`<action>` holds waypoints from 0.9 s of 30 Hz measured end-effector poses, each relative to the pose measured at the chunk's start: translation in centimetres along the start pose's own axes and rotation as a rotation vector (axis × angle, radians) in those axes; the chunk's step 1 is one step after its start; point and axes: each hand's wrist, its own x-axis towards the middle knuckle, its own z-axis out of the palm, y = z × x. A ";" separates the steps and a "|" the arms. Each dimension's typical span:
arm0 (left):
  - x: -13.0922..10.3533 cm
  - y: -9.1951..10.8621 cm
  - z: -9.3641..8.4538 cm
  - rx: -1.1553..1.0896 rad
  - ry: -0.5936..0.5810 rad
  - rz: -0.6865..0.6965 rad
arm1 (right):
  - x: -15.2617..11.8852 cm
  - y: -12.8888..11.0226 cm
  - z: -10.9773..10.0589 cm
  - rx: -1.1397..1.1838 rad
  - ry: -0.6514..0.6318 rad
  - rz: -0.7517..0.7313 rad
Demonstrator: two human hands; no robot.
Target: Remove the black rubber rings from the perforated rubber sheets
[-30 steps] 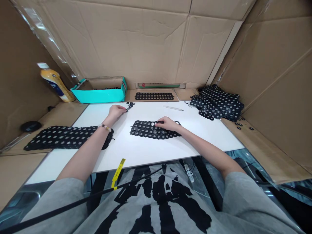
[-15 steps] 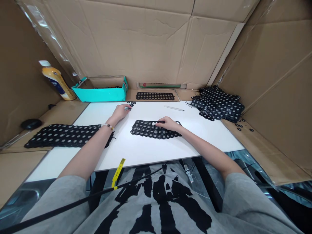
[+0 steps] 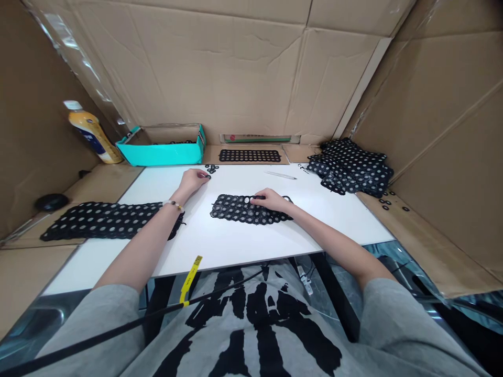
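Observation:
My left hand [image 3: 192, 181] is over the white board, its thumb and finger pinched on a small black ring [image 3: 208, 177]. Just beyond its fingertips lies a small cluster of loose black rings [image 3: 212, 168]. My right hand [image 3: 269, 199] pinches the far edge of a black strip with rows of round holes [image 3: 233, 209], which lies flat in the middle of the board. Part of that strip's right end is hidden under the right hand. A larger black perforated piece [image 3: 102, 220] lies at the left, partly behind my left forearm.
A turquoise box [image 3: 161, 154] holding black rings stands at the back left, beside a bottle [image 3: 94, 131]. Another black perforated strip [image 3: 250, 155] lies at the back. A pen [image 3: 280, 175] and a pile of black perforated pieces [image 3: 349, 165] are to the right. Cardboard walls [image 3: 236, 68] surround the board.
My left hand has shifted slightly back from the loose rings, and the ring now shows at its fingertips. My right hand stays in place on the strip.

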 end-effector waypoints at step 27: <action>5.4 -1.3 1.7 -0.034 0.136 -0.045 | -0.1 -0.6 -0.2 -0.001 0.003 -0.004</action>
